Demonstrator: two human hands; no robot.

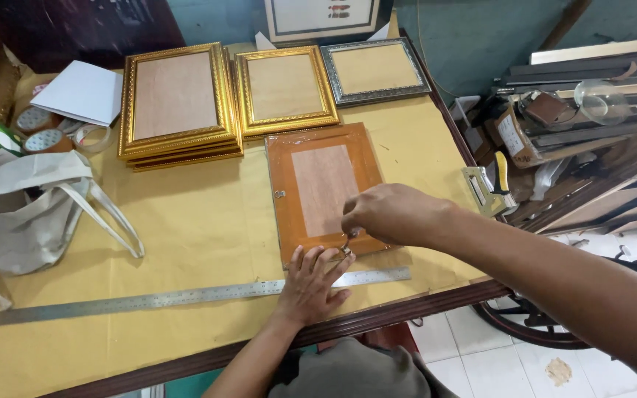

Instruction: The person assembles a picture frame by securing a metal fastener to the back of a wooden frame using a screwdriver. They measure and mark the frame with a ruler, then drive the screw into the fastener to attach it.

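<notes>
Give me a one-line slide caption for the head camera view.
Left hand steadies a brown frame while right hand pinches small hardware.

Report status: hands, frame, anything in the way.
Left hand flat on brown frame's lower edge. Right hand pinching small metal fitting there. Steel ruler under left palm.

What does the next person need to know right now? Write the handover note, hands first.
Left hand: flat on the near edge of the brown frame and the steel ruler, holding nothing.
Right hand: fingers pinch a small metal fitting at the frame's near edge.
Frame lies face down on the paper-covered table; one small fitting already sits on its left side.
Left: the near-edge fitting is not visibly fixed.
Gold frames stacked behind.
</notes>
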